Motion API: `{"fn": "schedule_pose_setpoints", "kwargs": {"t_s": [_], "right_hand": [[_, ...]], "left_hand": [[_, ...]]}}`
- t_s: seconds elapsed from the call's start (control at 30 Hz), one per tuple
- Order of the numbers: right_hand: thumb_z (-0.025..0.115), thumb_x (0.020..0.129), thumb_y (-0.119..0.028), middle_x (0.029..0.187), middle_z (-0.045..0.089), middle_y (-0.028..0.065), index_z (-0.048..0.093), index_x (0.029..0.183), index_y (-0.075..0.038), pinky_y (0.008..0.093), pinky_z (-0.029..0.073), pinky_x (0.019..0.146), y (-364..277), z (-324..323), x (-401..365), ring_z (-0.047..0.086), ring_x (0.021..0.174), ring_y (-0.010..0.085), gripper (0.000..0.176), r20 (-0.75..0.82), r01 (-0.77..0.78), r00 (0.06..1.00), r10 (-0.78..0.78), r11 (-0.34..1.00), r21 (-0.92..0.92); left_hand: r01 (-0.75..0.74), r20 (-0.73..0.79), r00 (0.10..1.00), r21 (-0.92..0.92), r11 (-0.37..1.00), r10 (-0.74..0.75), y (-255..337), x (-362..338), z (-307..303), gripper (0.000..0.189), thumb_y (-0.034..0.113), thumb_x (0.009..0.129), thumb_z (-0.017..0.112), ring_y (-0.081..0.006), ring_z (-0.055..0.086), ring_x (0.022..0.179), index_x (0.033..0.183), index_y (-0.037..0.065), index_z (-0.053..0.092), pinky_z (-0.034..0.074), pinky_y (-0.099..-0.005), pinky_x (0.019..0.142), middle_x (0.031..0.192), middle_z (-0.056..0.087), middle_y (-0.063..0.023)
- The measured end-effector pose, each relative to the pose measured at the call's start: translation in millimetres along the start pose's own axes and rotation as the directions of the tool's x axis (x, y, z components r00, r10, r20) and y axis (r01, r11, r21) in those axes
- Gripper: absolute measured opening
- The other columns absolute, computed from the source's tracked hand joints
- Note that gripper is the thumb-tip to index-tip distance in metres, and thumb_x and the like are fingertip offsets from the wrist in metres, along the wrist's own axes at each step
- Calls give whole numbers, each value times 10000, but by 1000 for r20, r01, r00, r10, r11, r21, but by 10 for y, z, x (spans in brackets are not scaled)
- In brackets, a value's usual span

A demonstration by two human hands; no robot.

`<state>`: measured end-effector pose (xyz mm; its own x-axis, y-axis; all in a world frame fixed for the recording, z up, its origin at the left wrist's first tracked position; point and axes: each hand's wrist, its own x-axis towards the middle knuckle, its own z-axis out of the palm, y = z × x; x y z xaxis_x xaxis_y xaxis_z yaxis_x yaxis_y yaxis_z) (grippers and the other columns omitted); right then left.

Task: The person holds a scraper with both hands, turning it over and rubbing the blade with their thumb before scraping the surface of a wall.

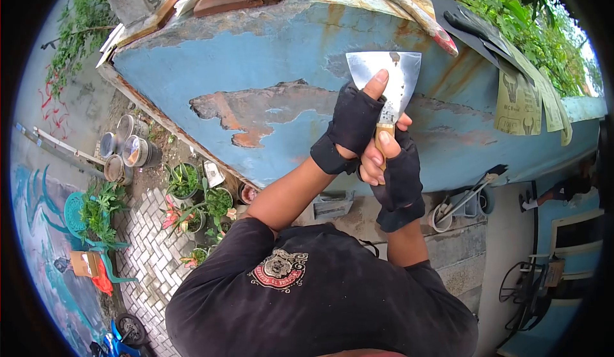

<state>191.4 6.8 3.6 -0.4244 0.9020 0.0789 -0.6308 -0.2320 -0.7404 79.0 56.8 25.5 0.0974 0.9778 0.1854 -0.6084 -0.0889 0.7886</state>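
Note:
A paint scraper [400,91] with a wide, speckled metal blade and a wooden handle is held up in front of the blue wall [288,50]. My left hand [355,117], in a black fingerless glove, grips it near the blade, thumb lying on the metal and the other fingers hidden behind. Below it, my right hand [396,171], gloved the same way, is closed around the handle. Behind the scraper the wall's paint has come off in a long patch [256,104] of bare grey and reddish-brown surface.
On the wall's top ledge lies a worn brush [416,15] with a red tip. Sandpaper sheets [521,104] hang over the edge at right. Potted plants [217,200] and several buckets [137,151] stand at left; a white bucket [441,216] holding tools is below right.

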Motion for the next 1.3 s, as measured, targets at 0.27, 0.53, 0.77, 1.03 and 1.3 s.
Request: {"fn": "schedule_pose_setpoints", "kwargs": {"t_s": [0.27,0.53,0.77,1.03,1.3], "right_hand": [[529,993,-196,672,473,14,483,996,-91,252,314,398,64,35,3,358,424,81,114,-21,21,1000,-21,1000,-23],[526,995,-200,672,474,13,482,1011,-99,249,310,392,87,66,-40,346,418,80,111,-58,24,998,-25,1000,-11],[524,998,-200,668,472,8,487,1027,-113,247,310,395,151,131,-39,346,423,75,99,-68,54,996,-54,999,-1],[528,990,-193,665,466,2,482,1033,-132,248,312,395,152,117,-69,352,423,77,87,-75,49,996,-46,998,44],[537,980,-181,663,478,8,486,915,-81,245,319,403,156,168,-88,366,434,71,129,-112,84,990,-90,995,-61]], "left_hand": [[31,19,999,-3,1000,-31,-4,-13,-47,519,497,961,547,-225,665,602,994,-17,604,536,-317,546,715,673,-160],[62,16,998,16,998,-62,41,-40,-55,531,507,956,544,-225,667,604,1018,-18,599,539,-314,546,713,657,-148],[82,42,996,18,997,-82,76,-76,-97,514,487,958,557,-228,668,601,997,-24,600,540,-327,548,732,661,-159],[67,33,997,-12,998,-67,77,-42,-78,498,471,953,571,-233,669,602,1003,-23,599,541,-323,544,721,656,-153],[101,75,992,15,995,-102,53,-94,-129,555,528,942,563,-233,681,655,1033,-19,597,561,-327,583,775,673,-158]]}}
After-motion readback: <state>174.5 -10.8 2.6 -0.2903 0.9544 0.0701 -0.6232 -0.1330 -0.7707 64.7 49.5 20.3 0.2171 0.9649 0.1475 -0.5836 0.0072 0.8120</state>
